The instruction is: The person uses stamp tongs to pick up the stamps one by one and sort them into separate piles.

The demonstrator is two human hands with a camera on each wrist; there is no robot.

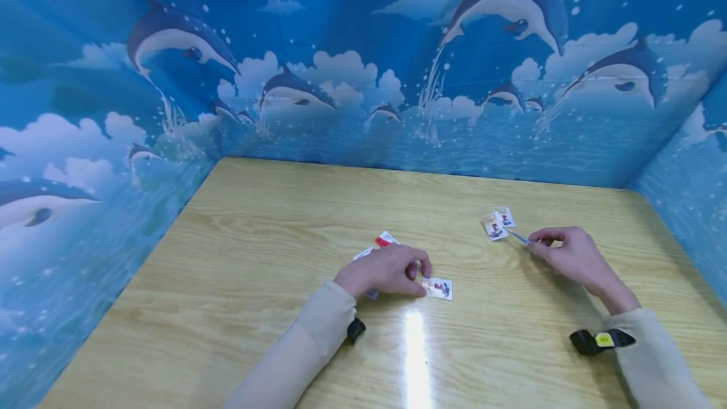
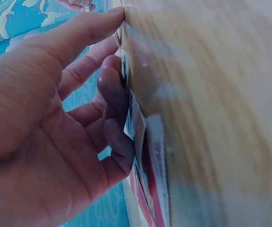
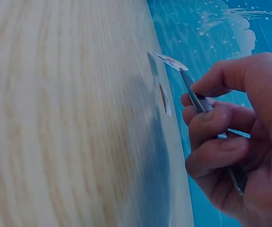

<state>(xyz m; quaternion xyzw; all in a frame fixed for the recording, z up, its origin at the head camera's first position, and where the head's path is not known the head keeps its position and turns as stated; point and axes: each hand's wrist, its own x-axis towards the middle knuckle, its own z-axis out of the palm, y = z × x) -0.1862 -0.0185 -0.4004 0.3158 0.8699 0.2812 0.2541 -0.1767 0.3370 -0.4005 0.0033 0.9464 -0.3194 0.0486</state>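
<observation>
Your right hand (image 1: pixel 568 256) is pinching tweezers (image 3: pixel 198 98), prob for finer control on that tilted card (image 3: pixel 172 62); left hand (image 1: pixel 388 269) loosely bent, thumb by another card (image 1: pixel 440 288).

The left hand (image 1: pixel 389 270) partly hides cards (image 1: pixel 387 239) (count unclear)

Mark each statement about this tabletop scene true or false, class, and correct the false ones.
1. The right hand grips metal tweezers. True.
2. The left hand holds scissors. False: it holds no tool; its thumb is at the edge of a small printed card.
3. The tips of the tweezers meet a second printed card. True.
4. Both hands are at the same card. False: the hands are apart, each at a different card.
5. The blue backdrop shows leaping dolphins. True.
</observation>
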